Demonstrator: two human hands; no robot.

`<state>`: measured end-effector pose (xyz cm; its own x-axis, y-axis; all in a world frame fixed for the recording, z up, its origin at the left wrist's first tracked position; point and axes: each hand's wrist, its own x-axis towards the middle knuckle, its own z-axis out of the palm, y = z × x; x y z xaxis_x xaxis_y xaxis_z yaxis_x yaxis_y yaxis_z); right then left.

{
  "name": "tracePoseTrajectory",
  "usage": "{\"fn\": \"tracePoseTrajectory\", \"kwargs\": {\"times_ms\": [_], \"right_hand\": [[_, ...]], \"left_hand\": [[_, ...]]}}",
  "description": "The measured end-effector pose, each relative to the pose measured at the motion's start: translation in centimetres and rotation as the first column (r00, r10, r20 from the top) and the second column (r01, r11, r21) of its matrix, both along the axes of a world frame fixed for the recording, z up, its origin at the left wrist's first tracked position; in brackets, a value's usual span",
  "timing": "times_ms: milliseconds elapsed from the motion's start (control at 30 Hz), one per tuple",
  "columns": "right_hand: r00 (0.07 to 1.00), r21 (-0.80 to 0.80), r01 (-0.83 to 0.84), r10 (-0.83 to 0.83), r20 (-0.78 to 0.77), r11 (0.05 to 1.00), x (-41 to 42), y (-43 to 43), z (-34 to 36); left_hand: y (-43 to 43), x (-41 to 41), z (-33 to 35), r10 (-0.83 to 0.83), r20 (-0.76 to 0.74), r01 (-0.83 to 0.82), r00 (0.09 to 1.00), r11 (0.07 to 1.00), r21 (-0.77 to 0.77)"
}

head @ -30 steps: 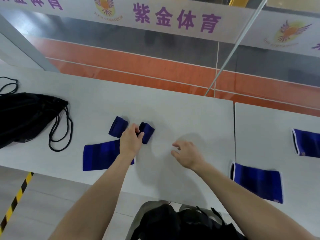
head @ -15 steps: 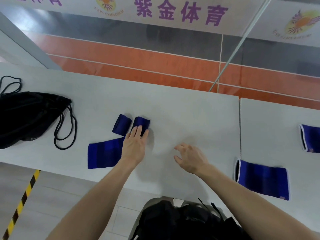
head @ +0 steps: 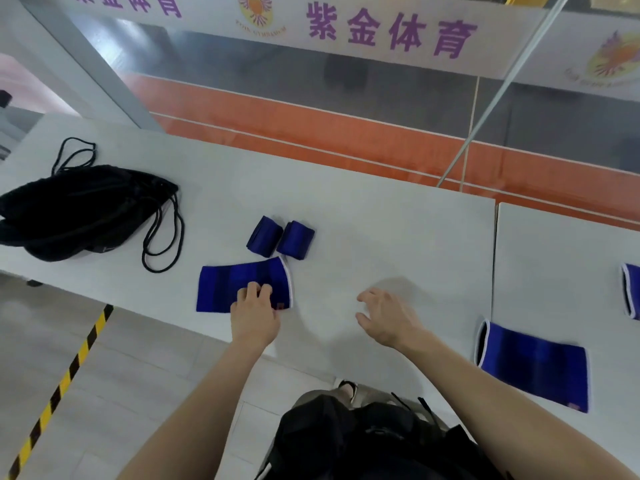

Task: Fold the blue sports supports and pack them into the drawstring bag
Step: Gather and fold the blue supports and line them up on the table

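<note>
In the head view, your left hand (head: pixel 255 315) has left the folded piece that it was pressing a moment ago. It has come back toward the near edge of the tabletop (head: pixel 381 216), where its curled fingers now pinch the flat support (head: pixel 221 289) close to its white-trimmed end. By my judgement, the two folded supports (head: pixel 295 240), lying side by side just behind it, are finished, the third fold is only beginning, and nothing is packed yet. Your right hand (head: pixel 388 317) stays spread and relaxed over the bare tabletop, holding nothing, a little to the right of that support. The drawstring bag (head: pixel 79 209) lies at the left edge, well apart; I cannot tell if its mouth is open, and its cords (head: pixel 162 237) trail toward the supports. On the second tabletop (head: pixel 554 265) wait an unfolded support (head: pixel 533 365) at the near left corner and a further support (head: pixel 632 292), cut off by the frame. Nothing stands between your hands and the fabric.
</note>
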<state>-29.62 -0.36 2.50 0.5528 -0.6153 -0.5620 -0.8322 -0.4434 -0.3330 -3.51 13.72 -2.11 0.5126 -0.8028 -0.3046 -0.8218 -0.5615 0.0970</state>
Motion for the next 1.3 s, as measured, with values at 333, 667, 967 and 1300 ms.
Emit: {"fn": "tracePoseTrajectory", "kwargs": {"times_ms": [333, 667, 967, 1300], "right_hand": [[0.973, 0.006, 0.206, -0.206, 0.101, 0.979, -5.3, 1.6, -1.1], [0.934, -0.143, -0.309, 0.328, 0.14, 0.94, -12.4, 6.1, -5.3], [0.904, -0.244, -0.223, 0.294, 0.311, 0.944, -16.3, 8.3, -5.9], [0.48, 0.206, 0.698, -0.662, 0.575, 0.685, -23.8, 4.6, -0.1]], "left_hand": [[0.3, -9.5, 0.9, -0.4, -0.356, 0.407, 0.844, 0.911, -0.06], [3.1, -14.0, -0.3, -0.444, -0.179, 0.464, 0.878, 0.882, 0.085], [4.2, -18.3, 1.2, -0.406, -0.268, 0.363, 0.874, 0.911, -0.196], [-3.8, -23.2, 6.0, -0.3, -0.491, 0.33, 0.818, 0.944, -0.027]]}}
